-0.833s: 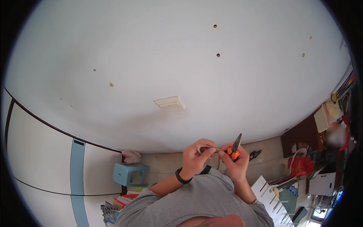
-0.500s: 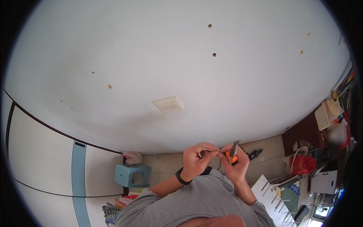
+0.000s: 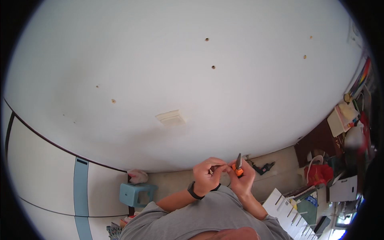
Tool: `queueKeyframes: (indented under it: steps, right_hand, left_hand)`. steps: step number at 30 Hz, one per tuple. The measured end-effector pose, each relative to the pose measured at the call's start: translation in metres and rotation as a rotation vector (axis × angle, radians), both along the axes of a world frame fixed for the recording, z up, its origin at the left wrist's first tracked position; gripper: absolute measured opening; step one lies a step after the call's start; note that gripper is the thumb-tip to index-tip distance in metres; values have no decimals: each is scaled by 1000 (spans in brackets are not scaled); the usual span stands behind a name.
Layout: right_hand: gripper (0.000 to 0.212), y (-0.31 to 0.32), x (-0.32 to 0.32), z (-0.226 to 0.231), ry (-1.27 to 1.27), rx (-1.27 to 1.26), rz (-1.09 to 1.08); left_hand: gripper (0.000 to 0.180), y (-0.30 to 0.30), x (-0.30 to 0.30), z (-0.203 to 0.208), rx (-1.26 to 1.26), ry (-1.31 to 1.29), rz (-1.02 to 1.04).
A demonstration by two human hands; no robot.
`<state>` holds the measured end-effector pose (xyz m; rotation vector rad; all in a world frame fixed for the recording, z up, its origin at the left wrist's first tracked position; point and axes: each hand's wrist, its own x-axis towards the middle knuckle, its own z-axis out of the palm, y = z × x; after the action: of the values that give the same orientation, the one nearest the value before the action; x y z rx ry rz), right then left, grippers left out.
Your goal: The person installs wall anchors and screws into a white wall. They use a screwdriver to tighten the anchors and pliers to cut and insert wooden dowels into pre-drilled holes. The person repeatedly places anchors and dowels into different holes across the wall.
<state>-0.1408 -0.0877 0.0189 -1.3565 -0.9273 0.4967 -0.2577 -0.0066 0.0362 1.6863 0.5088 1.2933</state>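
Observation:
Both of my hands are close together in front of my chest, their fingertips meeting. In my right hand (image 3: pixel 245 182) is a pair of pliers (image 3: pixel 239 163) with orange handles, its metal jaws pointing up toward the wall. My left hand (image 3: pixel 205 176), with a dark band at the wrist, is closed in a pinch beside the right thumb. Whatever small thing the left fingers grip is hidden or too small to make out.
A white wall (image 3: pixel 152 60) fills the view ahead, with drilled holes (image 3: pixel 213 67) and a cream switch plate (image 3: pixel 171 118). On the floor lie a power drill (image 3: pixel 264 168) and a red bag (image 3: pixel 321 175). A blue stool (image 3: pixel 129 194) stands left, near white cabinets (image 3: pixel 40 172).
My view has shifted, so the wall holes and switch plate sit lower and further left. The pliers' jaws stand more upright. Both hands remain together.

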Motion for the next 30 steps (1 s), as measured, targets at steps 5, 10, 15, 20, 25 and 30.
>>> queueKeyframes:
  steps: [5, 10, 15, 20, 25, 30]
  right_hand:
    - [7, 2, -3, -14, 212, 25, -35]
    - [9, -5, 0, -17, 247, 24, -1]
    - [10, -14, 9, -3, 355, 93, 60]
    - [13, -23, 15, 4, 463, 125, 9]
    - [16, -29, 31, 6, 452, -25, -11]
    - [21, -43, 36, 15, 523, 16, 35]
  left_hand:
    - [6, -2, 4, -1, 82, 102, 30]
    - [7, -2, 4, 0, -105, 66, -95]
    - [9, 2, 1, -4, -376, 61, -230]
    - [6, -2, 8, 2, -453, 151, -225]
    - [9, 5, 20, 18, -586, 272, -274]
    - [7, 10, 21, 28, -600, 158, -355]
